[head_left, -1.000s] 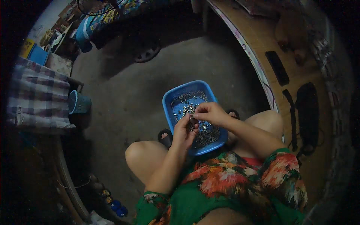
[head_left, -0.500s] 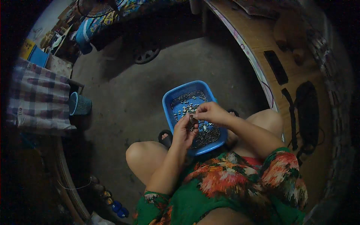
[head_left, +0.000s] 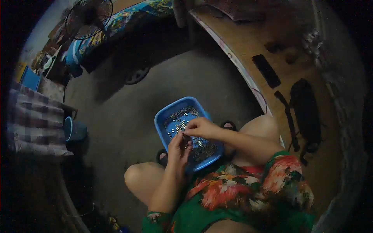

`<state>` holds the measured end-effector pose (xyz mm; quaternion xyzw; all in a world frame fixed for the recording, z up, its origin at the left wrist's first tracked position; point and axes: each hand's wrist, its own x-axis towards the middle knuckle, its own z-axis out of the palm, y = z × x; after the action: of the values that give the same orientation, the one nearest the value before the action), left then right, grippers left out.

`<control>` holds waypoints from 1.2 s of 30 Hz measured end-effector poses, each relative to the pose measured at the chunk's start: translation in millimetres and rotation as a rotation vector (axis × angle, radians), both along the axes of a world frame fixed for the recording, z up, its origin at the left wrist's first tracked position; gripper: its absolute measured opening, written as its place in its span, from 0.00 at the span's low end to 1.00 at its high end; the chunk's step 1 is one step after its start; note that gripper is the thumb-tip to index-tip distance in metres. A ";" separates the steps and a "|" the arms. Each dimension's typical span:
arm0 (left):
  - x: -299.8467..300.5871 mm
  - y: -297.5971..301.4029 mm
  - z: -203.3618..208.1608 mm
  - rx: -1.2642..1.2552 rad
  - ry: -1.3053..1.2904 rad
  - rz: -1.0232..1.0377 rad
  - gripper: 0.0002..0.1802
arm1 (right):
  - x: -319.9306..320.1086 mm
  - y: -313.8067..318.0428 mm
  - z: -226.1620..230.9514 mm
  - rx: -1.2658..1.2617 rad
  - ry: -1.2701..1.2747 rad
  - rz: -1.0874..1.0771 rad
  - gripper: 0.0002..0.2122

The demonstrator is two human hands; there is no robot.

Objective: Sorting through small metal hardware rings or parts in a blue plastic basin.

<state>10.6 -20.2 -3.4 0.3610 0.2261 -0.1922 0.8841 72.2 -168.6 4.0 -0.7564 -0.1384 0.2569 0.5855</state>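
Note:
Before me a blue plastic basket (head_left: 160, 123) holds many small, shiny metal cylinders (head_left: 179, 126), some loose in the middle and darker ones heaped toward both ends. My left hand (head_left: 179, 148) is over the basket's left side, its fingers curled around what look like a few of these pieces. Thumb and fingertips of my right hand (head_left: 203, 128) are pinched together right by the left fingertips. Whatever lies in that pinch is too small and blurred to make out.
A wooden bench (head_left: 248, 42) along the right bears a black phone-like slab (head_left: 266, 71), a strap (head_left: 286, 116) and a dark bag (head_left: 306, 110). At left stand a bin (head_left: 76, 130) and a checked cloth (head_left: 39, 120). A fan (head_left: 88, 17) is at the far left.
The view has shifted, so basket and hands appear lower and further left. Both hands stay together over the basket, the right still pinching beside the left.

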 end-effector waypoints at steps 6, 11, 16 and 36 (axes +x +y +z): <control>2.8 -1.9 3.2 -0.010 0.011 0.008 0.12 | -6.5 -2.5 18.0 -0.173 -0.200 0.058 0.08; 3.0 1.9 -6.9 0.004 0.013 -0.021 0.14 | -5.8 1.7 18.0 -0.175 -0.268 0.043 0.07; 3.1 1.3 0.2 -0.016 0.014 -0.029 0.13 | -6.3 3.7 19.2 -0.248 -0.302 0.070 0.08; 2.5 6.6 -0.3 -0.159 0.006 0.013 0.14 | 0.1 5.1 15.2 0.135 0.004 0.075 0.05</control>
<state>13.1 -13.6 -3.7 0.2877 0.2149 -0.2050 0.9105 72.3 -163.5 19.2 -0.7090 -0.1825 0.2701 0.6254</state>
